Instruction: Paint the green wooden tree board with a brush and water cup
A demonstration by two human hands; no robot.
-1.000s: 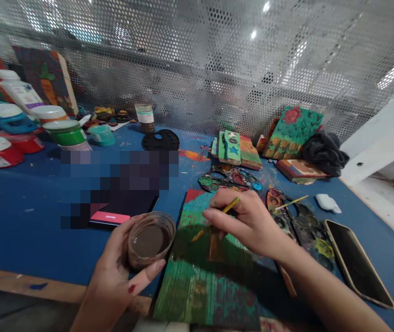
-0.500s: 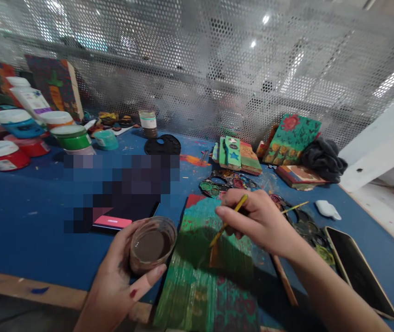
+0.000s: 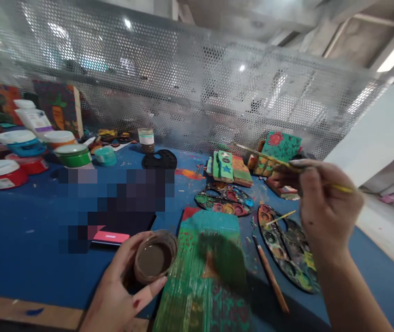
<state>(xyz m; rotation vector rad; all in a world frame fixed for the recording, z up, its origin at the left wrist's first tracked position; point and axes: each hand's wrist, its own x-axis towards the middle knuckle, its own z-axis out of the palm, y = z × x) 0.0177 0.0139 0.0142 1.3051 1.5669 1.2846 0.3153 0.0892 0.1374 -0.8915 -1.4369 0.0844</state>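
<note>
My left hand [image 3: 121,281] is wrapped round a clear jar [image 3: 156,258] of murky brown water, held beside the left edge of a painted board [image 3: 204,286]. The board shows bands of turquoise, green and dark red, with a small brown patch in the middle. Raised to the right, my right hand [image 3: 328,207] grips a thin paintbrush [image 3: 269,157]. The brush is nearly level, its far end pointing left and its yellow end showing behind the fingers. Under that hand lies a paint-stained palette [image 3: 283,246] with a thin yellow stick [image 3: 282,217] across it.
A wooden-handled tool [image 3: 271,279] lies between board and palette. Behind the board is another palette [image 3: 223,199]. Several paint tubs [image 3: 72,156] stand at the left, and a small jar [image 3: 146,139] near the mesh panel [image 3: 183,83]. Small painted boards [image 3: 229,167] are stacked at the back.
My right hand has lifted off the board and moved right and up, turning the brush nearly level. My left hand still holds the jar. The view has tilted upward slightly.
</note>
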